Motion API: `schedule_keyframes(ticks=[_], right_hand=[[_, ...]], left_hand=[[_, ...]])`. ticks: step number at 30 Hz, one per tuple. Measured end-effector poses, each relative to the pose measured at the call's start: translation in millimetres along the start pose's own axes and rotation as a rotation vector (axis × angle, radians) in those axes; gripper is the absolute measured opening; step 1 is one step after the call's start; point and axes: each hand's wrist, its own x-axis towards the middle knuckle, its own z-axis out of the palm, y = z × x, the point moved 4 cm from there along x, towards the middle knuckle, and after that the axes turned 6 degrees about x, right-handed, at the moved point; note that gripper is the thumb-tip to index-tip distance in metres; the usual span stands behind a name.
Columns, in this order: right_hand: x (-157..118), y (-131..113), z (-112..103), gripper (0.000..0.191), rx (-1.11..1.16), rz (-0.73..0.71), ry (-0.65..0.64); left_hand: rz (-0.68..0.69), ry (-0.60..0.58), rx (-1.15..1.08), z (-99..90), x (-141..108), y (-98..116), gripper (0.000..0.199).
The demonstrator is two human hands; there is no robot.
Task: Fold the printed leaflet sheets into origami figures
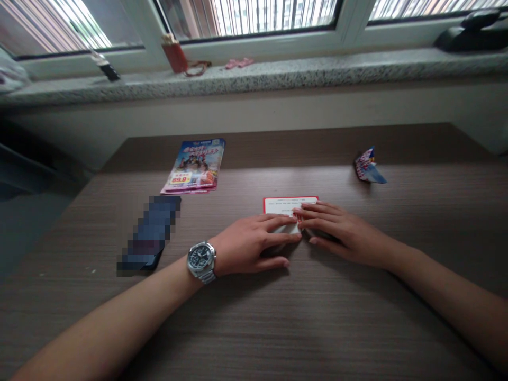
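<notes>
A small white sheet of paper with a red border [283,204] lies on the brown table in front of me. Both my hands rest over its near part and hide much of it. My left hand [260,242], with a silver watch [201,258] on the wrist, lies with its fingers stretched out across the paper's left side. From the right, my right hand [339,227] reaches in with its fingers extended and apart, the fingertips on the paper close to those of my left hand. Neither hand is closed around anything.
Colourful printed flyers [195,165] lie at the back left, and a blurred-out phone [153,233] lies nearer to me. A folded paper piece [368,166] stands at the back right. Beyond the table, a granite windowsill [286,71] carries a red packet [175,55] and other small items.
</notes>
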Motion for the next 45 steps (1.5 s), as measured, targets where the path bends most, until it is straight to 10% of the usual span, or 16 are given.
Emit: schedule_keyframes(ticks=[8,34,45], right_hand=[[12.6,-16.6,-1.4,0.013,-0.135,0.046,0.243],[5.1,37.2,-23.2,0.010,-0.135,0.411,0.313],[1.0,6.8,-16.4,0.004,-0.048,0.343,0.329]], left_hand=[[-0.012,0.014,0.005,-1.2,0.0,2.7,0.054],[-0.046,-0.047,0.015,2.1,-1.3,1.3,0.054],[-0.043,-0.038,0.013,2.5,-1.5,1.5,0.054]])
